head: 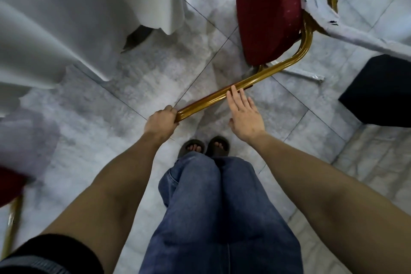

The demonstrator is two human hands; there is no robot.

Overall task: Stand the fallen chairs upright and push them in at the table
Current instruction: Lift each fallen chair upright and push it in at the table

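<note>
A chair with a dark red cushion and a gold metal frame lies tipped on the marble floor at upper right. Its gold frame bar runs diagonally down toward me. My left hand is closed around the lower end of that bar. My right hand is flat with fingers spread, fingertips touching the bar further up. The table is covered by a white cloth hanging to the floor at upper left.
A second red and gold chair shows at the left edge. A dark box-like object sits at the right. Torn pale fabric hangs off the chair's underside. My feet in sandals stand just behind the bar.
</note>
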